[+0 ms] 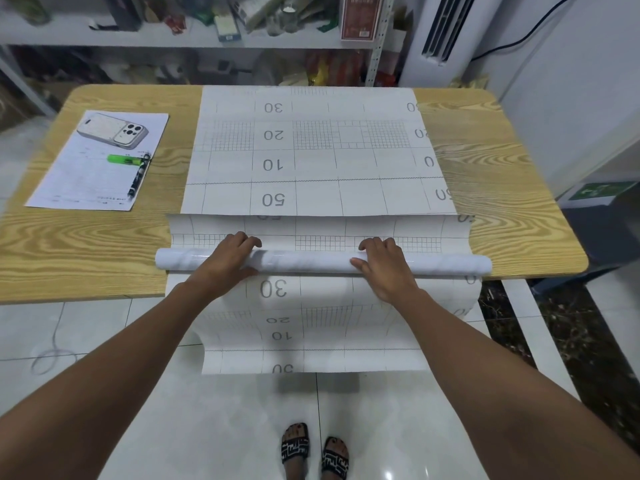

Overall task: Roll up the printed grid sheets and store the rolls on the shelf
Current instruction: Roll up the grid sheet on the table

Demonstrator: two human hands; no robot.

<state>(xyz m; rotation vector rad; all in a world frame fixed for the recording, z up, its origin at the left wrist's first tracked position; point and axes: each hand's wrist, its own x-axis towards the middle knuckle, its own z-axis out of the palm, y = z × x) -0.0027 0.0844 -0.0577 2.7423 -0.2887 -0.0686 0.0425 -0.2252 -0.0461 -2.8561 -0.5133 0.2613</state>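
Both hands rested on a paper roll [311, 263] that lay crosswise near the front edge of the wooden table [86, 244]. The left hand [230, 259] covered the roll left of centre, its fingers [242, 239] curled together over the top and far side. The right hand [382, 263] covered it right of centre, fingers together over the top and the thumb [358, 263] pressed against the near face. Each hand was closed around the roll, palm down.

The roll belonged to a lower grid sheet [311, 323], which ran under the roll and hung over the table's front edge toward the tiled floor [242, 427]. Its hanging part showed the numbers 30, 20 and 10 upside down. A short flat stretch of the same sheet lay just beyond the roll.

A second grid sheet [311, 150] lay flat on the table beyond that, reaching the far edge, and its near edge overlapped the lower sheet.

On the table's left part, well apart from the sheets, lay a printed page [86, 174] bearing a phone picture, with a green highlighter [124, 159] and a dark pen [138, 178] on it.

A shelf [173, 39] crowded with blurred items stood behind the table.
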